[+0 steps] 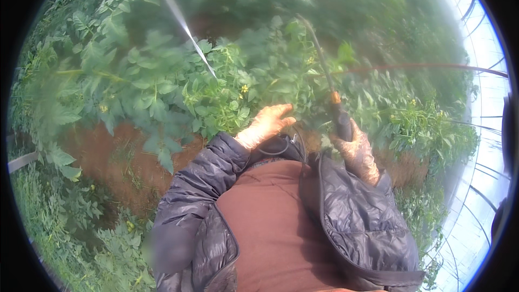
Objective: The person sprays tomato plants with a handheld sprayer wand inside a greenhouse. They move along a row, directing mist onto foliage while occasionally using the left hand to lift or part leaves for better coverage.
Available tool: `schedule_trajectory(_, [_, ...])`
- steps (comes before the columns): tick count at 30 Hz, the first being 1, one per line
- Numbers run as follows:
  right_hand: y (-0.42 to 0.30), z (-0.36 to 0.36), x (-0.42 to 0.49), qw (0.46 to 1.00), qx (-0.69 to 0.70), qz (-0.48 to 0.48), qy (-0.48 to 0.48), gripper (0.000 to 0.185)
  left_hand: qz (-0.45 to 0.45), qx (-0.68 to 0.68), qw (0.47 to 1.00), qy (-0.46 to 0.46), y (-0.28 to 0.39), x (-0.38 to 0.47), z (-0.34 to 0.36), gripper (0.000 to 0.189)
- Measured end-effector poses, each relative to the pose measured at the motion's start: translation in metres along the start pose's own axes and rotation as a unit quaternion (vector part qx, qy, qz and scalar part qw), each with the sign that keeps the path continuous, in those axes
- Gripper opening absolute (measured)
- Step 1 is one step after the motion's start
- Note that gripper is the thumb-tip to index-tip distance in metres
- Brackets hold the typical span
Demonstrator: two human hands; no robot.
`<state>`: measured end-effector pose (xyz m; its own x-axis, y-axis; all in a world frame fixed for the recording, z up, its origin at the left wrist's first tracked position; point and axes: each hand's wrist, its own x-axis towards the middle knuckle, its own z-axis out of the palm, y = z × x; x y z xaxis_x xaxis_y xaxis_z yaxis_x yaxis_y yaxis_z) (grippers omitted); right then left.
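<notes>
My right hand [358, 152] grips the dark handle of a wand-like tool [342, 119]. An orange collar sits above the handle, and a thin bent rod runs up from it over the foliage. My left hand [265, 125] is in front of my waist, thumb and fingers apart, with nothing seen in it. Its fingertips are close to the leaves of a tomato plant [227, 89], which bears small yellow flowers [244, 89]. Both hands look covered by thin, see-through, stained gloves. A dark cord [302, 142] hangs at my waist between the hands.
A pale twine [178, 14] slants down into the plants. A thin reddish line [425, 66] crosses to the right. Bare brown soil [117, 162] shows left of me, with more tomato plants [117, 259] below it. The greenhouse film wall [478, 138] curves along the right. The upper foliage is blurred.
</notes>
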<state>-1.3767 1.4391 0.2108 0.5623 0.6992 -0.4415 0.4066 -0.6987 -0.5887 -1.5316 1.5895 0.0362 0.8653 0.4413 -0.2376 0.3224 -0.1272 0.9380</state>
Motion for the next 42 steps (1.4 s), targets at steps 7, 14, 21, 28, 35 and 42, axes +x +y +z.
schedule_trajectory(7, [-0.024, 0.013, -0.067, 0.986, -0.035, 0.154, 0.047, 0.053, -0.013, -0.021, 0.998, -0.049, -0.006, 0.006, -0.006, 0.054])
schedule_trajectory(14, [0.004, 0.032, -0.093, 0.97, -0.029, 0.236, 0.043, 0.054, -0.057, -0.067, 0.995, -0.043, -0.012, 0.018, 0.003, 0.055])
schedule_trajectory(21, [0.034, 0.031, -0.07, 0.982, 0.011, 0.186, 0.032, 0.053, -0.061, -0.041, 0.996, -0.041, -0.006, 0.022, 0.015, 0.057])
schedule_trajectory(28, [0.044, 0.023, -0.042, 0.996, 0.063, 0.053, 0.032, 0.053, -0.079, 0.012, 0.997, 0.007, -0.002, 0.014, 0.015, 0.057])
schedule_trajectory(35, [0.04, 0.028, -0.063, 0.991, 0.121, 0.065, 0.002, 0.054, -0.025, 0.05, 0.998, 0.028, -0.01, -0.025, 0.024, 0.056])
schedule_trajectory(42, [-0.001, 0.039, -0.091, 0.975, 0.055, -0.166, -0.138, 0.028, 0.029, 0.082, 0.996, 0.021, -0.002, -0.11, -0.032, 0.055])
